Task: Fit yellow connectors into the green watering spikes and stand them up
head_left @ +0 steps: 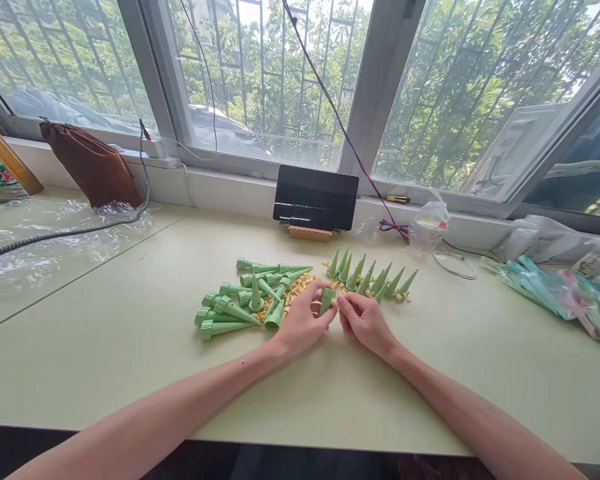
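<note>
Green spike (326,300) sits between both hands, just above the table (130,333) | long axis near upright | left hand (303,323) pinches it, closer | right hand (365,321) fingertips curled just beside, contact unclear | loose spike pile (240,303) left, standing row (375,277) behind.

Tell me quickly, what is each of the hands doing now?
Left hand: closed on a green cone, held upright.
Right hand: fingers pinched beside the same cone; a grip cannot be told.

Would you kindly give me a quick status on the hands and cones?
Both hands pinch one green cone. Loose cones left, upright row behind. Nothing blocking.
</note>
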A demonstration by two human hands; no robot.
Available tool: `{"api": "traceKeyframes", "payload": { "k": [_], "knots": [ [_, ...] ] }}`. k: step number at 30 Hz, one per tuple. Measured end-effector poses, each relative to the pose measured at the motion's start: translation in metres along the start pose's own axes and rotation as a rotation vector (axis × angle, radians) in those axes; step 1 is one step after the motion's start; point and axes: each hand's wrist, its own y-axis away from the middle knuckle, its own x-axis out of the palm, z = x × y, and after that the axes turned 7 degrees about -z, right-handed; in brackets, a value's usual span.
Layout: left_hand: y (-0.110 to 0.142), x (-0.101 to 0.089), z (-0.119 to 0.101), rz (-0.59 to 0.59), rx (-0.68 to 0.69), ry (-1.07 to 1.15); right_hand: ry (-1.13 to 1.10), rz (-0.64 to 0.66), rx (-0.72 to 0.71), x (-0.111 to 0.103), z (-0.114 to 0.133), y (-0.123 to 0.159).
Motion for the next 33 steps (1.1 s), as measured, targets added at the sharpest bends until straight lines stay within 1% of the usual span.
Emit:
{"api": "traceKeyframes", "payload": {
  "k": [13,24,33],
  "knots": [
    [0.0008,0.0005,-0.0061,0.005,-0.003,0.001,-0.055,-0.006,0.000,-0.0002,0.0026,0.0015],
    [-0.0016,-0.0004,0.0011,0.004,0.011,0.009,-0.049,-0.008,0.031,-0.0003,-0.0001,-0.0004],
    [-0.0015,0.0004,-0.0014,-0.009,-0.005,0.025,-0.070,-0.012,0.010,0.0006,-0.0028,-0.0004]
  ]
}}
